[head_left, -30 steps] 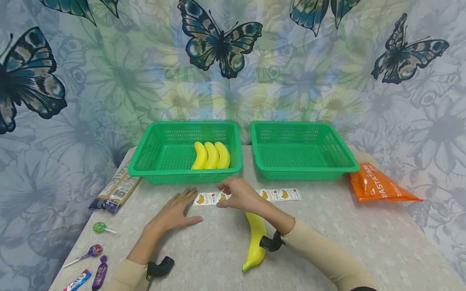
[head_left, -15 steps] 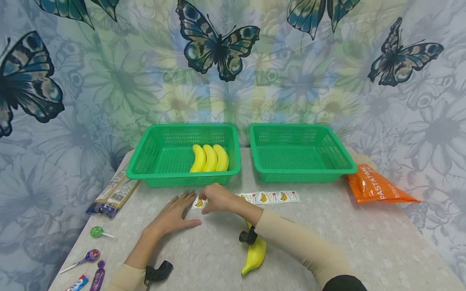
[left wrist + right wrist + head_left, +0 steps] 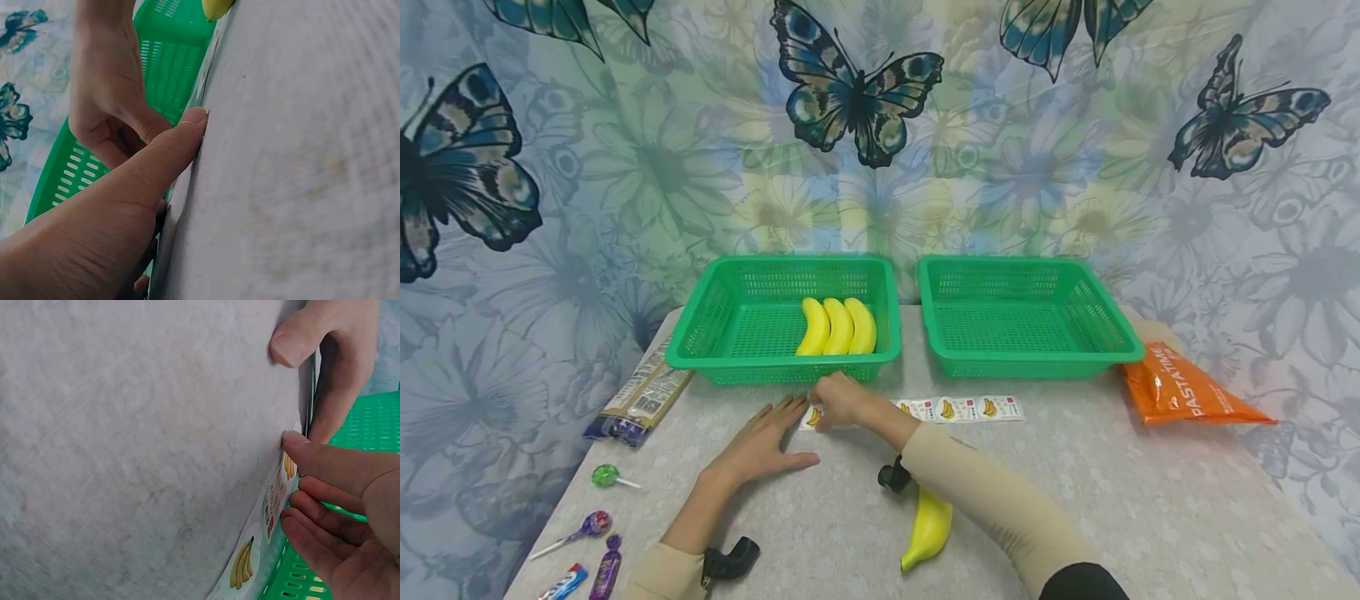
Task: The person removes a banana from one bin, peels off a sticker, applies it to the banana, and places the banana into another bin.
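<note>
A strip of white labels [image 3: 981, 409] printed with bananas lies across the table in front of the baskets. My left hand [image 3: 760, 450] rests flat with fingers spread, its fingertips at the strip's left end. Over the left part of the strip, my right hand [image 3: 842, 400] has its thumb and curled fingers pinching at a label, as the right wrist view shows near the printed bananas [image 3: 242, 565]. My hand covers some of the labels. A single yellow banana [image 3: 928, 533] lies on the table, partly hidden under my right forearm.
Three bananas [image 3: 838, 327] lie in the left green basket [image 3: 700, 312]; the right green basket [image 3: 1030, 367] stands beside it. An orange pasta bag [image 3: 1187, 392] is at right. At left are a gold packet [image 3: 643, 400], a green lollipop [image 3: 605, 476] and other wrapped sweets [image 3: 606, 571].
My right hand has moved left along the strip, close to my left hand, uncovering more labels to its right. My right forearm now covers more of the loose banana. The left hand stays put.
</note>
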`<state>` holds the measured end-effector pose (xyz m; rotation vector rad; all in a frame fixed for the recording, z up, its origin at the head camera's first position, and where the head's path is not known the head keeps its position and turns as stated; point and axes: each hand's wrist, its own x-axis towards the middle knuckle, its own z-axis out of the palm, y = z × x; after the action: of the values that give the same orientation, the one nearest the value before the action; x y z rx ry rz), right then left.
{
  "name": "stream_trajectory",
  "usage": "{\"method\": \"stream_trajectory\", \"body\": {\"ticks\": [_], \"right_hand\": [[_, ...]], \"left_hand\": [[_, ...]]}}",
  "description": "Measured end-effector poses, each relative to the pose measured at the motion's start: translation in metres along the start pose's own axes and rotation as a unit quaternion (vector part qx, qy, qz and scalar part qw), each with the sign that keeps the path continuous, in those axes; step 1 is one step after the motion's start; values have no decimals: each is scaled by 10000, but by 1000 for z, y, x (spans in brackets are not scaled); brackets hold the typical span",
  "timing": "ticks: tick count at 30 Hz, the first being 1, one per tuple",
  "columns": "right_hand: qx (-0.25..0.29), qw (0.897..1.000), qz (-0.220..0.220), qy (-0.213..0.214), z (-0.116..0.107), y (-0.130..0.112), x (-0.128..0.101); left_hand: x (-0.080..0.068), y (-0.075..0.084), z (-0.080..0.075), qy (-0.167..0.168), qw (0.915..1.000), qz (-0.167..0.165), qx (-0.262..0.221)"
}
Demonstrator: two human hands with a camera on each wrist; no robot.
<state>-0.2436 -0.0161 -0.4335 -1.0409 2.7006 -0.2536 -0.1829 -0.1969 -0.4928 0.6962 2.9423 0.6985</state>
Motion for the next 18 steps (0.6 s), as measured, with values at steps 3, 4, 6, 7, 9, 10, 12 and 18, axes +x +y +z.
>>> {"method": "stream_trajectory", "body": {"ticks": [3, 4, 6, 7, 9, 10, 12, 18], "right_hand": [[-51, 10000, -60, 7, 1, 1, 2], [-60, 10000, -72, -2, 1, 1, 3], [-85, 9999, -79, -28, 2, 2, 4], [-77, 9999, -73, -29, 2, 2, 5], [-69, 9999, -68, -49, 2, 3, 5], [-72, 9999, -68, -55, 2, 3, 6], [-73, 9999, -44, -54, 3, 3, 6], [155, 9999, 49, 42, 3, 4, 5]], "left_hand": [[0, 1, -1, 12, 10000, 4, -18], [0, 1, -2, 23, 10000, 22, -8], [0, 1, -3, 49, 10000, 56, -14], [0, 1, -3, 56, 10000, 60, -21], [0, 2, -3, 77, 9999, 79, -12], [0, 2, -3, 83, 9999, 85, 1], [0, 2, -3, 82, 9999, 90, 30], [0, 2, -2, 33, 10000, 77, 25]]}}
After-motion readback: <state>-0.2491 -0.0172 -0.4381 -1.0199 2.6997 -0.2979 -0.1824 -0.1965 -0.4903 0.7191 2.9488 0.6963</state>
